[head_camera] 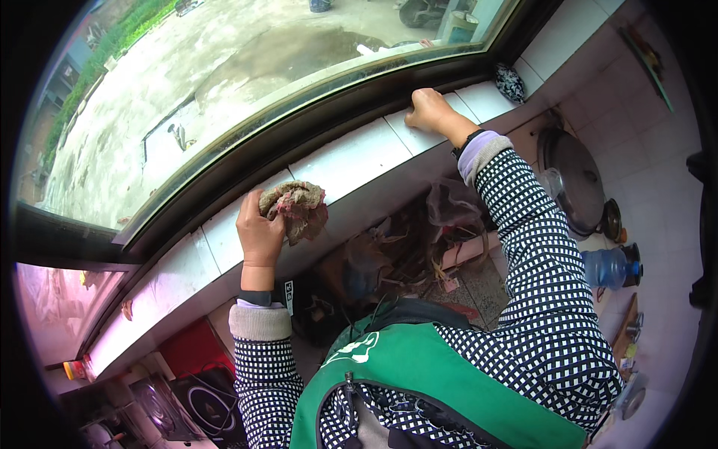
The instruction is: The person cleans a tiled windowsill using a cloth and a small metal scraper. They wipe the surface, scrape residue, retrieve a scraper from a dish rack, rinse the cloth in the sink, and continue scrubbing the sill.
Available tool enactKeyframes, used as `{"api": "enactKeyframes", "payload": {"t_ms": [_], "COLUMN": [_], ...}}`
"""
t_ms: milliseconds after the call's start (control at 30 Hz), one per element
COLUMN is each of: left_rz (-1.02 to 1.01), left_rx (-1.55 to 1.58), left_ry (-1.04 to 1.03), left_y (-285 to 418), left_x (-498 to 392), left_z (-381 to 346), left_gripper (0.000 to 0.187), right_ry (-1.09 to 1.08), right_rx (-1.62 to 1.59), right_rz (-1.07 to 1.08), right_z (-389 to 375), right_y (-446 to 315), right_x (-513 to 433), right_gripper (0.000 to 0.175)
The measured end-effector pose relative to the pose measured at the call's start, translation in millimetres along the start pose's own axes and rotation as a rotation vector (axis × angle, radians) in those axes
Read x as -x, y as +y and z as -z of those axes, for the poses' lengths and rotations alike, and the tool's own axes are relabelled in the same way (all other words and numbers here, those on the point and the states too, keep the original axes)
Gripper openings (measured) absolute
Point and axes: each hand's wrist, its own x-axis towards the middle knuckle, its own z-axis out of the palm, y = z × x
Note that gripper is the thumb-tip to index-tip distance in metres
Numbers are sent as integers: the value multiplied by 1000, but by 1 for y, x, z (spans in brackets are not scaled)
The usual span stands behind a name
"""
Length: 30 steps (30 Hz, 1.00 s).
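Observation:
My left hand (261, 227) grips a crumpled, dirty brown and pink cloth (297, 210) over the white tiled windowsill (353, 157). Farther right, my right hand (432, 115) rests in a curled shape on the sill close to the dark window frame (381, 104); whether its fingers hold anything is hidden. The glass window pane (252, 73) stands beyond both hands, with a concrete yard seen through it. Both of my arms are stretched forward in checked black and white sleeves.
A dark patterned bundle (509, 84) lies at the sill's right end. A red-lidded jar (76, 369) stands at its left end. Below are an induction cooker (207, 404), a large lidded pot (572, 179), a blue plastic bottle (606, 268) and a clear plastic bag (451, 202).

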Motion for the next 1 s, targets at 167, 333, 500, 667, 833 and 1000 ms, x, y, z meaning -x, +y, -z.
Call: {"api": "enactKeyframes", "payload": {"t_ms": [167, 333, 500, 667, 833, 1000], "left_rz": [35, 109, 132, 109, -70, -165], "left_rx": [30, 177, 355, -547, -582, -444], "left_ry": [19, 109, 380, 346, 43, 18], "left_y": [0, -6, -16, -15, -23, -40], "left_x": [-1, -1, 5, 12, 33, 42], "left_z": [-5, -7, 26, 63, 58, 62], "left_gripper": [28, 22, 50, 63, 50, 25], "right_ry": [291, 722, 726, 682, 795, 548], "right_rx": [-27, -345, -361, -391, -360, -276], "right_rz": [-3, 22, -30, -37, 155, 215], "right_z": [-30, -70, -67, -62, -87, -106], "right_y": [3, 4, 0, -12, -17, -11], "right_x": [28, 56, 52, 49, 36, 24], "right_gripper": [24, 23, 22, 20, 19, 31]}}
